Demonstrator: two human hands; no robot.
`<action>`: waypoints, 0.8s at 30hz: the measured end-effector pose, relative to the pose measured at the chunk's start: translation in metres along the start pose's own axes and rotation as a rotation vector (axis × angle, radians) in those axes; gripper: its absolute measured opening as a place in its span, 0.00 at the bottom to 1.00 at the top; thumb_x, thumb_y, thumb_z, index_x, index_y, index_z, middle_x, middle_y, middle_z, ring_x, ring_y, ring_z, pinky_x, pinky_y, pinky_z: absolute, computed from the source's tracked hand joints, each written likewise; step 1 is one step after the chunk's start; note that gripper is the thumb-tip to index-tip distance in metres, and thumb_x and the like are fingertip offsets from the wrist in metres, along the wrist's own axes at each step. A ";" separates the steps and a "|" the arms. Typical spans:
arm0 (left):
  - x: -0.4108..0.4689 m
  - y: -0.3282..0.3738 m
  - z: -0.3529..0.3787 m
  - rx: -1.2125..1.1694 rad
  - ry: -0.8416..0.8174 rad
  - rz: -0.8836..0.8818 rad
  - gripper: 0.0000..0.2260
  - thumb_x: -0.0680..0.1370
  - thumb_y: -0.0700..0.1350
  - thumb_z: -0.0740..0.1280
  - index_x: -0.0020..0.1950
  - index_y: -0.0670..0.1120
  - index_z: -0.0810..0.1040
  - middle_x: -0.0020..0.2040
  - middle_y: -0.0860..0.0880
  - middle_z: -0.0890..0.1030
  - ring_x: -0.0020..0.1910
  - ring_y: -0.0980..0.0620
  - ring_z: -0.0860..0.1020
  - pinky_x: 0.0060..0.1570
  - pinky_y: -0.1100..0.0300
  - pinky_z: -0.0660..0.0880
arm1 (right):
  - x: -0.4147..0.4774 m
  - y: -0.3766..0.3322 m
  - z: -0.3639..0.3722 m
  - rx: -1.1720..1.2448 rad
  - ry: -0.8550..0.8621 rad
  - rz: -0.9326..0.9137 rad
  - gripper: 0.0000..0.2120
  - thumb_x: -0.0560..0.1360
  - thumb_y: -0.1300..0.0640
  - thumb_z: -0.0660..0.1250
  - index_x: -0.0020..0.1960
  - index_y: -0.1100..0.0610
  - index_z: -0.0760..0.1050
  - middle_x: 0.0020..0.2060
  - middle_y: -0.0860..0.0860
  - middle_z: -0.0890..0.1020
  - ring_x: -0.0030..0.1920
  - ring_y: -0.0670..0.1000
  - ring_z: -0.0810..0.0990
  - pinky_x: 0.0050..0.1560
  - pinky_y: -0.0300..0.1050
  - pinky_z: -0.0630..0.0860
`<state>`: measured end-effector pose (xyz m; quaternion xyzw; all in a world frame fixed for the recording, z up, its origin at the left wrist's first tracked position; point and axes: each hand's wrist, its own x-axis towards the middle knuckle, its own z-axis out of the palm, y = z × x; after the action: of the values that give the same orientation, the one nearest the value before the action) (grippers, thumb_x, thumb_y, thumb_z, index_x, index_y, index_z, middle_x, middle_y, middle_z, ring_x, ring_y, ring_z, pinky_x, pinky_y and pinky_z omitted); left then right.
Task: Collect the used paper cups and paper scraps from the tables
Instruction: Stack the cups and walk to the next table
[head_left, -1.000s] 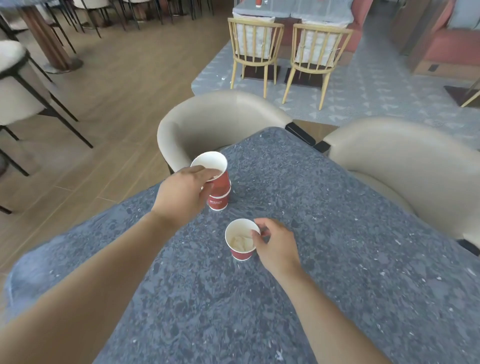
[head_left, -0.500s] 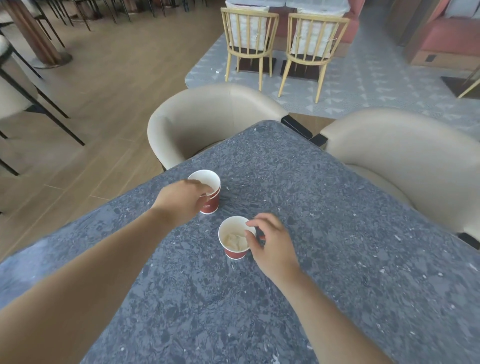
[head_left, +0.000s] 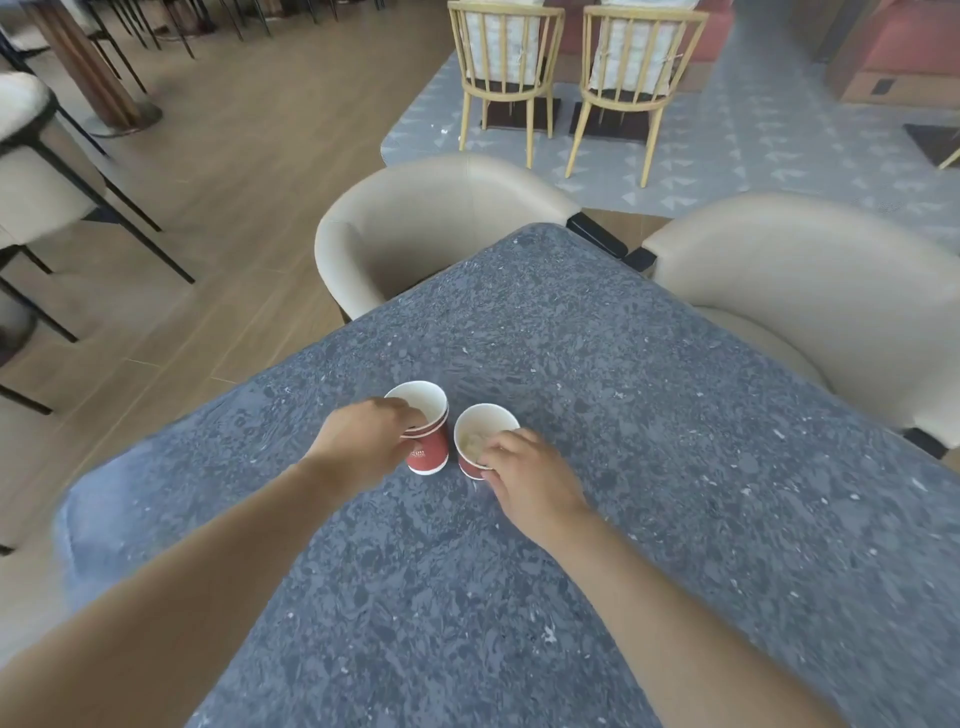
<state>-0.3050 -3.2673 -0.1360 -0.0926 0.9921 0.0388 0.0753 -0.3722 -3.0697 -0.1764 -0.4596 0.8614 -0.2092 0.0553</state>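
Two red paper cups nested into one stack (head_left: 427, 441) stand on the grey speckled table (head_left: 597, 467). My left hand (head_left: 363, 441) grips the stack at its rim, fingers curled over the near side. Just to the right, almost touching it, stands a single red paper cup (head_left: 480, 428) with crumpled paper scraps (head_left: 471, 441) inside. My right hand (head_left: 530, 480) pinches that cup at its near rim, fingertips over the edge.
Two beige tub chairs (head_left: 441, 228) (head_left: 810, 291) are tucked against the table's far edges. Beyond them stand two wooden chairs (head_left: 504, 67) on a grey rug. Black-legged chairs (head_left: 47, 171) stand on the wooden floor at left.
The left hand lowered its cup into the other one and set the stack down beside the scrap-filled cup. The right hand closed its fingertips onto that cup's rim.
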 end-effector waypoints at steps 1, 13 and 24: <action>-0.009 0.004 -0.002 -0.018 0.003 -0.012 0.12 0.77 0.50 0.63 0.60 0.51 0.75 0.56 0.50 0.78 0.56 0.48 0.75 0.45 0.56 0.73 | -0.002 -0.003 -0.004 0.022 0.008 0.022 0.12 0.76 0.61 0.62 0.59 0.57 0.76 0.56 0.52 0.77 0.59 0.55 0.71 0.56 0.49 0.71; -0.171 0.070 -0.045 -0.247 0.181 -0.074 0.11 0.73 0.45 0.67 0.55 0.54 0.77 0.53 0.53 0.81 0.51 0.48 0.79 0.42 0.54 0.76 | -0.113 -0.088 -0.070 0.225 0.233 -0.082 0.04 0.72 0.62 0.68 0.46 0.58 0.80 0.41 0.53 0.81 0.43 0.57 0.78 0.42 0.44 0.73; -0.353 0.087 -0.094 -0.339 0.263 -0.153 0.12 0.71 0.40 0.69 0.52 0.51 0.80 0.49 0.50 0.82 0.48 0.48 0.79 0.45 0.53 0.76 | -0.214 -0.201 -0.089 0.322 0.210 -0.292 0.07 0.67 0.66 0.74 0.44 0.60 0.81 0.40 0.53 0.81 0.41 0.55 0.79 0.46 0.37 0.69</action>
<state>0.0077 -3.1276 0.0171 -0.1833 0.9627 0.1867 -0.0687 -0.1213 -2.9665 -0.0333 -0.5404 0.7423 -0.3962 0.0069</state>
